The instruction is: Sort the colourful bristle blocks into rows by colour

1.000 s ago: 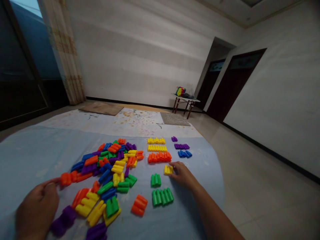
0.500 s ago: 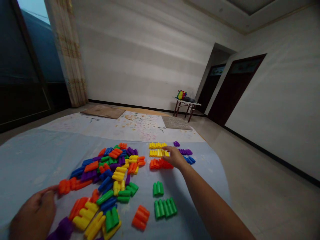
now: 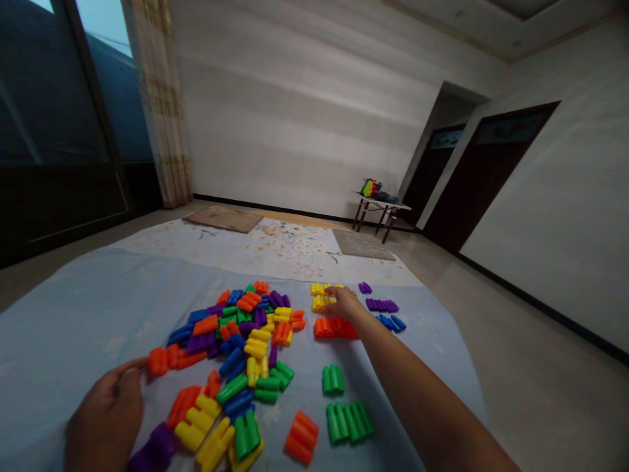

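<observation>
Yellow blocks [image 3: 320, 296] lie in two short rows on the pale blue sheet [image 3: 78, 314], at the far end of the sorted area, and the right hand [image 3: 345, 303] rests on their right end with fingers curled over the nearer row. Whether that grip has closed on a block or only touches the row cannot be told from this view.

Findings, largest to smallest:

- The pale blue sheet covers the floor under both hands; a patterned white sheet [image 3: 275, 246] lies beyond the right hand.
- A mixed pile of blocks [image 3: 240, 341] in orange, blue, purple, green and yellow spreads between the two hands, left of the right hand.
- An orange row [image 3: 335, 327] lies just on the near side of the right hand, partly behind the forearm.
- A green row [image 3: 350, 421] lies well to the near side, beside the forearm, with a smaller green group [image 3: 333, 379] between it and the orange row.
- A purple row [image 3: 382, 305] and a blue row [image 3: 392, 322] lie just right of the right hand; a single purple block [image 3: 364, 287] sits beyond them.
- The left hand [image 3: 105, 419] lies low at the near left, fingertips touching the end of an orange strip [image 3: 170, 358], in a narrow pinch-like grip.
</observation>
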`<action>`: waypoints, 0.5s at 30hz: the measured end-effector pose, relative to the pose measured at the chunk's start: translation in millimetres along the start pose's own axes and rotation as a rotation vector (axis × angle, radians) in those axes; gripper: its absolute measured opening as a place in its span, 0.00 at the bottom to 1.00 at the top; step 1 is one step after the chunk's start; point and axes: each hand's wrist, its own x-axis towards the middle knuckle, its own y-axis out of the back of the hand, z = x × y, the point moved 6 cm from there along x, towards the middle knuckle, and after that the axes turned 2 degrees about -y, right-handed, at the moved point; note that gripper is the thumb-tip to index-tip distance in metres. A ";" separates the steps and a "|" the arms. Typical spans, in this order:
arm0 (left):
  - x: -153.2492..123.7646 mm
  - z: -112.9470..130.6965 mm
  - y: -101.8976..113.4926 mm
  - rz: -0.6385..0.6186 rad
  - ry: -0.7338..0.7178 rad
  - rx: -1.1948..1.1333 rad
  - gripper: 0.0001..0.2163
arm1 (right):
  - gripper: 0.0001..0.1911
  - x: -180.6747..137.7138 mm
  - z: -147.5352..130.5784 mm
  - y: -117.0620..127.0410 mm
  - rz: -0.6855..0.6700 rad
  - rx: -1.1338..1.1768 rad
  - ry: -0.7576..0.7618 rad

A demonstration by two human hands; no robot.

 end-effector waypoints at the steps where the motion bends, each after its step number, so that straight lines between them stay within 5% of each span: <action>1: -2.4 2.9 1.7 -0.003 0.019 -0.021 0.18 | 0.27 -2.3 -3.3 2.4 0.011 0.003 0.019; 6: -2.5 -0.7 -2.1 -0.035 0.034 -0.020 0.16 | 0.24 -19.0 -39.3 8.7 0.049 0.061 0.193; 10: -1.8 -4.1 -5.4 -0.028 0.009 -0.053 0.14 | 0.22 -29.1 -78.7 -3.1 -0.067 0.100 0.334; 15: -9.3 10.9 3.8 -0.035 0.017 -0.103 0.11 | 0.23 -23.0 -106.3 -21.7 -0.195 -0.005 0.302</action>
